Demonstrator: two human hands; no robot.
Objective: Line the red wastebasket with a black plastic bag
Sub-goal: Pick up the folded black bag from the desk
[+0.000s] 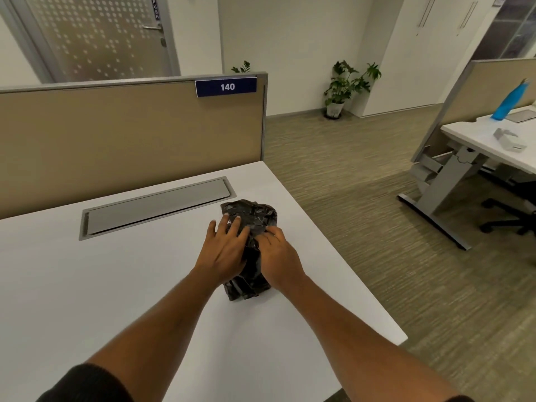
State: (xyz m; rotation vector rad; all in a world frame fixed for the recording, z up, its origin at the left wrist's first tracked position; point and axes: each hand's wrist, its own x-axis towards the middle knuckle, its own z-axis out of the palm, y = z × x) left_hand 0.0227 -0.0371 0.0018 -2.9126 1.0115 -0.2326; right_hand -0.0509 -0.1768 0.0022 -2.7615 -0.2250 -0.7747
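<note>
Lying on the desk (145, 285), black bag (252, 216) under both hands (249, 253)

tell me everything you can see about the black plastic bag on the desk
The crumpled black plastic bag is a glossy, thin-film bundle, still folded or wadded up rather than opened out, with creases catching the light. It lies on the white desk top near the desk's right edge, just in front of the grey cable-tray lid. Both hands rest on it: the left hand lies spread across its left side, and the right hand pinches at the film near the middle. Its near end pokes out between the wrists.
</note>
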